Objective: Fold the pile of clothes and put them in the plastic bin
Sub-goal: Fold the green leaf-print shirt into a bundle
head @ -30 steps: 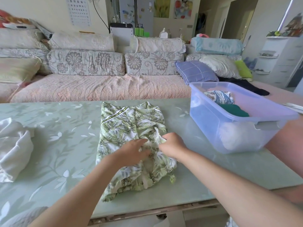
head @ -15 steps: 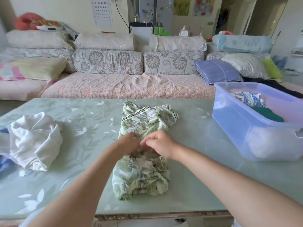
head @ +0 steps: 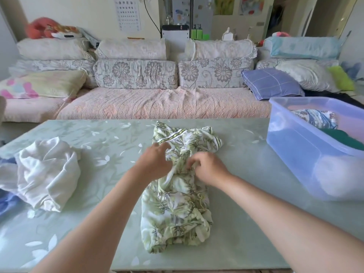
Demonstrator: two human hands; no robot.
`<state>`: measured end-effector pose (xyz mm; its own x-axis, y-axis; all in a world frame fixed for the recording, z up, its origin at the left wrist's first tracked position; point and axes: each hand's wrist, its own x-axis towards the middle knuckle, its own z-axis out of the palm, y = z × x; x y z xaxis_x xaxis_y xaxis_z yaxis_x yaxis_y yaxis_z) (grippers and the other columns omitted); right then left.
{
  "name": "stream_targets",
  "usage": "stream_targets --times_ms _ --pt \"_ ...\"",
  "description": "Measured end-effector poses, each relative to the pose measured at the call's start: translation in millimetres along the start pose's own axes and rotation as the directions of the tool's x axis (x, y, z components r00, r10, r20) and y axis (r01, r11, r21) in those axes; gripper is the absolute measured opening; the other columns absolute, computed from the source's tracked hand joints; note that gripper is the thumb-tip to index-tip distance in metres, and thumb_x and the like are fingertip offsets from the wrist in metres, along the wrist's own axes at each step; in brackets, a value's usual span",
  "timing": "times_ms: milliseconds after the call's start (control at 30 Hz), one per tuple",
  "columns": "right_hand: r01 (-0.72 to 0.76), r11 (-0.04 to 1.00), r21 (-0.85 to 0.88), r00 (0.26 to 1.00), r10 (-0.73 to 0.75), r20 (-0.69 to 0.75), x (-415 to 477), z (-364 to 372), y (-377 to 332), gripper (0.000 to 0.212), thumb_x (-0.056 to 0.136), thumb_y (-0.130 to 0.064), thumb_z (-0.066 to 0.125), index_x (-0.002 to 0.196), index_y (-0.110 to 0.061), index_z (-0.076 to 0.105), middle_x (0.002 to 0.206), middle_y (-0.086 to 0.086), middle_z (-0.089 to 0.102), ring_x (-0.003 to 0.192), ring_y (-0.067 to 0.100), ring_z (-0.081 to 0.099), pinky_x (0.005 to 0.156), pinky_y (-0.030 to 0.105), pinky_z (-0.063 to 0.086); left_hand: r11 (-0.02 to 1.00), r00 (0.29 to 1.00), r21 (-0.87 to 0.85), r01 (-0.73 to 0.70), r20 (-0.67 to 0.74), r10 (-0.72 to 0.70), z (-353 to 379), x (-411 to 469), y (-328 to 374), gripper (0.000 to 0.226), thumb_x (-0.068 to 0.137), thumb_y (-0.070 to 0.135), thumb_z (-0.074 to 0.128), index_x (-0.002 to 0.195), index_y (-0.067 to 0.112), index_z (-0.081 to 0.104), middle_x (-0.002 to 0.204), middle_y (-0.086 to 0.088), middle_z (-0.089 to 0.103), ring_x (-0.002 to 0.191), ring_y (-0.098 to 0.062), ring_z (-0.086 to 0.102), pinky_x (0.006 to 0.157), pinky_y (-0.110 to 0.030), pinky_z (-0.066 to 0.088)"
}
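So the leaf-print garment (head: 177, 209) lay stretched out lengthwise in the middle of the table (head: 246, 223). Its bunched lower end was close to the near edge and its striped band pointed toward the far edge. Both hands were on its middle part. The right hand (head: 208, 170) had its fingers curled in, pinching up a little ridge of the fabric. The left hand (head: 155, 162) sat palm down on the cloth just beside it, fingers loosely bent and reaching toward the striped band. It didn't look clamped onto anything.

The plastic bin (head: 291, 146) stood at the right edge of the table, well apart from the garment. It already held a blue patterned piece (head: 315, 119), a dark green piece (head: 342, 138) and something white (head: 338, 178) showing through the near wall. Over by the left edge was a crumpled white garment (head: 45, 170), lying partly on a blue cloth (head: 7, 200). A sofa (head: 157, 103) ran along behind the far edge.
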<state>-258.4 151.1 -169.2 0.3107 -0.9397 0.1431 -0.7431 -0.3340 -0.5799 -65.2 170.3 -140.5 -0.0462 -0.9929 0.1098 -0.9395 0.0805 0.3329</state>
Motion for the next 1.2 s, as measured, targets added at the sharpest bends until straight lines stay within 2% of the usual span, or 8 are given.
stream_targets --times_ms 133,267,467,667,800,900,1067,1200 --pt "-0.093 0.993 -0.076 0.962 0.07 -0.265 28.6 -24.6 28.8 0.037 0.082 -0.001 0.052 0.102 -0.029 0.067 0.101 -0.011 0.061 0.086 0.014 0.057 0.07 0.027 0.039 0.941 0.936 -0.026 -0.338 -0.116 0.334 17.1 27.7 36.6 0.043 0.094 0.014 0.053 0.135 0.025 0.054 0.14 0.004 0.049 0.131 -0.017 0.042 0.11 -0.036 0.037" --pt "-0.09 0.951 -0.297 0.996 0.077 -0.055 44.3 -30.2 77.7 0.054 0.086 -0.003 0.053 0.133 -0.029 0.054 0.143 -0.005 0.047 0.125 0.022 0.052 0.092 0.033 0.045 0.895 0.9 0.094 -0.435 0.037 0.434 37.8 56.0 64.9 0.041 0.095 0.019 0.049 0.135 0.02 0.054 0.142 0.004 0.049 0.132 -0.019 0.044 0.112 -0.045 0.035" --pt "0.013 0.87 -0.493 0.997 0.027 0.074 74.2 -29.1 101.5 0.08 0.086 -0.001 0.049 0.157 -0.03 0.025 0.166 -0.002 0.016 0.144 0.028 0.035 0.112 0.042 0.035 0.893 0.923 0.312 -0.324 0.314 0.225 57.5 89.6 72.3 0.08 0.092 0.056 0.046 0.156 0.017 0.017 0.162 0.0 0.015 0.15 -0.023 0.011 0.116 -0.048 0.025" --pt "0.062 0.723 -0.688 0.989 -0.136 -0.053 101.4 -13.6 105.7 0.063 0.084 -0.002 0.054 0.14 -0.031 0.046 0.138 -0.003 0.051 0.122 0.026 0.051 0.093 0.036 0.042 0.979 0.91 0.161 -0.122 0.412 0.046 51.4 107.1 40.7 0.057 0.097 0.017 0.038 0.153 0.02 0.027 0.154 -0.007 0.035 0.127 -0.028 0.051 0.09 -0.035 0.05" --pt "0.036 0.759 -0.65 0.991 -0.111 -0.074 120.1 -4.7 106.0 0.04 0.087 -0.005 0.055 0.121 -0.026 0.058 0.119 -0.002 0.058 0.099 0.029 0.066 0.07 0.031 0.043 0.995 0.902 0.096 -0.009 0.431 -0.034 43.2 118.6 33.0 0.039 0.102 0.016 0.035 0.137 0.013 0.051 0.13 -0.011 0.053 0.114 -0.025 0.055 0.097 -0.034 0.045" --pt "-0.016 0.849 -0.528 0.98 -0.092 -0.177 135.8 -7.1 100.5 0.022 0.085 -0.005 0.053 0.097 -0.017 0.067 0.099 0.005 0.067 0.09 0.032 0.067 0.065 0.032 0.046 0.987 0.899 0.151 -0.048 0.437 -0.023 32.2 128.8 35.9 0.021 0.1 0.024 0.041 0.103 0.013 0.058 0.097 -0.001 0.052 0.082 -0.016 0.048 0.074 -0.026 0.042" --pt "0.111 0.975 -0.194 0.911 -0.177 -0.372 167.0 -22.5 71.7 0.021 0.087 -0.008 0.057 0.1 -0.014 0.072 0.103 0.007 0.068 0.091 0.031 0.063 0.065 0.031 0.041 0.996 0.984 -0.084 0.0 0.178 0.016 23.2 143.7 51.3 0.075 0.078 0.064 0.065 0.137 0.019 0.048 0.13 -0.006 0.058 0.113 -0.024 0.057 0.084 -0.029 0.045" --pt "0.281 0.96 -0.013 0.897 -0.268 -0.353 180.7 -30.0 59.1 0.038 0.086 0.004 0.056 0.116 -0.013 0.072 0.119 0.005 0.066 0.11 0.021 0.061 0.093 0.026 0.046 0.958 0.994 -0.265 0.109 0.033 -0.104 30.2 168.6 28.1 0.08 0.08 0.032 0.075 0.148 0.021 0.034 0.128 -0.004 0.059 0.097 -0.019 0.06 0.069 -0.027 0.051"
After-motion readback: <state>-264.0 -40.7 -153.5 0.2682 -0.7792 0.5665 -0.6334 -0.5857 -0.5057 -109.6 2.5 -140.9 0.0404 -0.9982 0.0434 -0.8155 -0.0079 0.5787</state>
